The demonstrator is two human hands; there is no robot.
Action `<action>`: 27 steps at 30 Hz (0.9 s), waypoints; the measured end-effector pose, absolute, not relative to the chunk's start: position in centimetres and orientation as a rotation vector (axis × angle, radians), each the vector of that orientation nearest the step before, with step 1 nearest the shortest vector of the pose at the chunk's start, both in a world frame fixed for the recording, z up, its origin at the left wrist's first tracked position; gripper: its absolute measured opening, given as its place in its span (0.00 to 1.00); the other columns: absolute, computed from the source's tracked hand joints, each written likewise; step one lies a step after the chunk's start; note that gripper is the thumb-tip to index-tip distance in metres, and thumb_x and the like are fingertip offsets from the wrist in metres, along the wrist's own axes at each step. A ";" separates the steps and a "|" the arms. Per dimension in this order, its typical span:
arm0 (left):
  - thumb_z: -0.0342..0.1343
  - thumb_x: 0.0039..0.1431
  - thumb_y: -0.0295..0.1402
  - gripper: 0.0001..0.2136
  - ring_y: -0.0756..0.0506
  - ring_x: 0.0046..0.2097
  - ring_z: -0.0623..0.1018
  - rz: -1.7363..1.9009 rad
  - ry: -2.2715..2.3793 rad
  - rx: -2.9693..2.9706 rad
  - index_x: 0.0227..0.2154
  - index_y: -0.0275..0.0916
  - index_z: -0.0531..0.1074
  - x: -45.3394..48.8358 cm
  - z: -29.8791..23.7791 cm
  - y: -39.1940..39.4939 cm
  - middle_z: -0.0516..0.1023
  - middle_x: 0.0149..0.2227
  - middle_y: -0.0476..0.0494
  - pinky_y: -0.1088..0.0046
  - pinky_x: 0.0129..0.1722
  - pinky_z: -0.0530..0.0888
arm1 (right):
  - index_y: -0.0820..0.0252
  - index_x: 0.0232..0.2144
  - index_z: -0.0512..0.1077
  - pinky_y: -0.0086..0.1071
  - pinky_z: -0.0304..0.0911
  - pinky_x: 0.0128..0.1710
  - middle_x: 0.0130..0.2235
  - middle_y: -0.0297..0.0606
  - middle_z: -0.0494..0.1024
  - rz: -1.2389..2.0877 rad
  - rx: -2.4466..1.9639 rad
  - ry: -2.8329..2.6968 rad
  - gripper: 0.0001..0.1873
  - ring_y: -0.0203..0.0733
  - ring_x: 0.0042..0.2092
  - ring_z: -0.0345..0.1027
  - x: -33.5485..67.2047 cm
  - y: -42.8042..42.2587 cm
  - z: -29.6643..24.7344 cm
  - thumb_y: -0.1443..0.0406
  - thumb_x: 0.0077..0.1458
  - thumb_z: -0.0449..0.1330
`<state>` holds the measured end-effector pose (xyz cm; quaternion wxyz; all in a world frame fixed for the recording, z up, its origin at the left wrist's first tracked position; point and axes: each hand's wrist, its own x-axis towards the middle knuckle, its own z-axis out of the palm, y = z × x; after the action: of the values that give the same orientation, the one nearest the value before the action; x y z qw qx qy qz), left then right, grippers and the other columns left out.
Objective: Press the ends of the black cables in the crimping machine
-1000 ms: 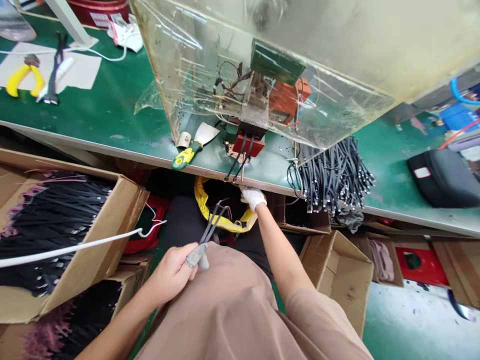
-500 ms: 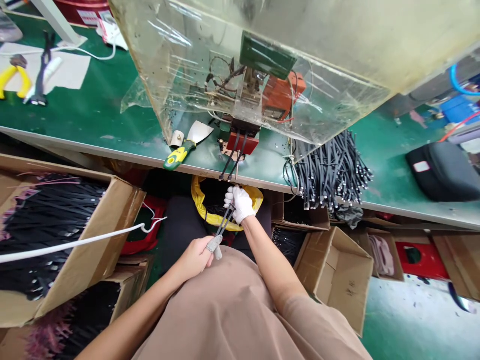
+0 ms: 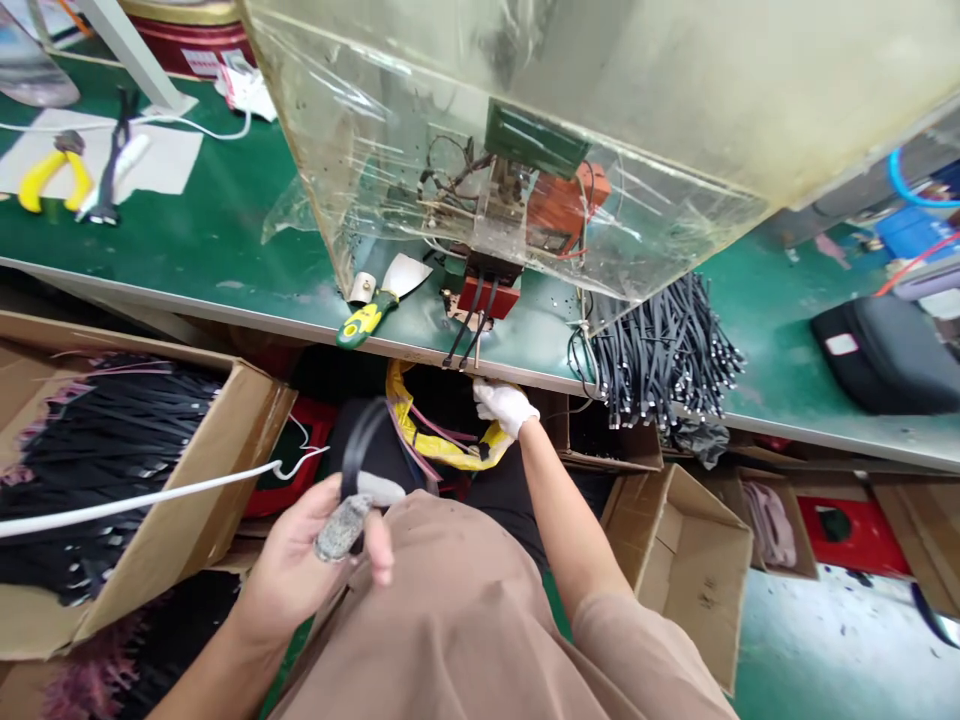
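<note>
My left hand (image 3: 307, 560), with grey finger cots on thumb and forefinger, pinches black cable pieces (image 3: 358, 440) that arc up and over my lap. My right hand (image 3: 504, 404), in a white glove, is closed just under the bench edge, at the lower ends of two black cables (image 3: 474, 325) hanging from a red fixture (image 3: 487, 292). That fixture sits under a clear plastic machine cover (image 3: 540, 130). What the gloved fingers grip is hidden.
A green bench (image 3: 217, 225) carries a green-handled scraper (image 3: 375, 300), yellow pliers (image 3: 46, 172) and a heap of black cables (image 3: 664, 350). Cardboard boxes of black cables (image 3: 105, 450) stand at my left, an open box (image 3: 686, 555) at my right, a yellow-rimmed bag (image 3: 442, 440) below the bench.
My left hand has drawn back toward me and lifted its cables into a loop. My right hand let go of those cables and rose back to the bench edge.
</note>
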<state>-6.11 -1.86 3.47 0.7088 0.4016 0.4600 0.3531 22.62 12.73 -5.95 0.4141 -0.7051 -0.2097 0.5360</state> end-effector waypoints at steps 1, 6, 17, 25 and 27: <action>0.65 0.56 0.54 0.19 0.47 0.20 0.71 0.912 1.025 0.856 0.40 0.45 0.77 -5.4 4.1 -0.9 0.73 0.19 0.52 0.69 0.23 0.70 | 0.60 0.23 0.74 0.25 0.62 0.29 0.22 0.31 0.72 1.353 -1.791 -0.628 0.13 0.37 0.29 0.69 22.8 12.4 -5.2 0.68 0.52 0.75; 0.69 0.52 0.46 0.17 0.41 0.36 0.82 1.197 0.966 0.948 0.38 0.43 0.74 -1.2 5.0 6.9 0.82 0.36 0.43 0.61 0.39 0.78 | 0.55 0.31 0.81 0.28 0.65 0.35 0.30 0.34 0.80 1.290 -1.789 -1.273 0.05 0.41 0.35 0.74 24.3 10.6 -0.9 0.66 0.52 0.74; 0.75 0.34 0.47 0.24 0.40 0.37 0.78 1.006 1.092 1.271 0.31 0.36 0.78 6.5 3.3 18.2 0.83 0.33 0.42 0.67 0.38 0.73 | 0.58 0.47 0.76 0.24 0.71 0.26 0.41 0.38 0.83 1.119 -1.378 -0.881 0.17 0.32 0.29 0.71 24.4 12.0 3.5 0.59 0.56 0.69; 0.61 0.55 0.43 0.15 0.49 0.25 0.71 0.833 1.003 1.285 0.20 0.38 0.71 6.9 1.8 15.9 0.75 0.21 0.47 0.73 0.28 0.68 | 0.60 0.42 0.76 0.18 0.48 0.13 0.26 0.28 0.74 1.344 -1.342 -0.839 0.18 0.25 0.18 0.54 21.7 16.6 3.7 0.56 0.53 0.72; 0.58 0.59 0.42 0.16 0.50 0.23 0.69 0.842 0.987 1.287 0.20 0.39 0.69 6.7 1.7 15.7 0.72 0.20 0.49 0.74 0.26 0.65 | 0.61 0.35 0.74 0.17 0.42 0.13 0.21 0.24 0.68 1.491 -1.232 -0.807 0.16 0.23 0.16 0.48 20.8 17.0 4.3 0.56 0.53 0.72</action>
<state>6.73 15.66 1.73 0.6107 0.5577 0.4276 0.3648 20.78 16.96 4.31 0.4995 -0.5094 -0.3335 0.6163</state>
